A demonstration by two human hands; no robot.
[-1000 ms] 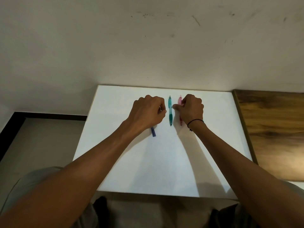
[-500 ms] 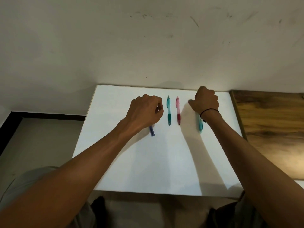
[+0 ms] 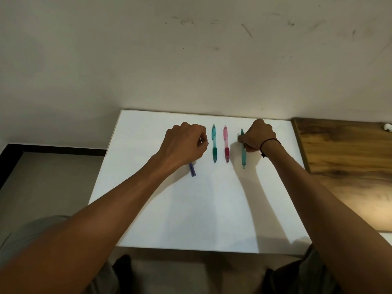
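Note:
Several pens lie side by side, pointing away from me, on a white board (image 3: 201, 209). My left hand (image 3: 184, 145) is curled over a purple pen (image 3: 192, 169), and only the pen's near end shows below my fist. To its right lie a teal pen (image 3: 214, 144) and a pink pen (image 3: 226, 144), both untouched. My right hand (image 3: 257, 135), a black band at its wrist, pinches a second teal pen (image 3: 243, 157) that lies just right of the pink one.
A wooden tabletop (image 3: 347, 162) adjoins the board on the right, with a small white object (image 3: 387, 126) at its far edge. A scuffed wall rises behind the board. Floor and a dark baseboard (image 3: 53, 148) show at the left. My knees are below the near edge.
My right hand let go of the pink pen, reached right, and brought a second teal pen in beside the pink one. My left hand stayed on the purple pen.

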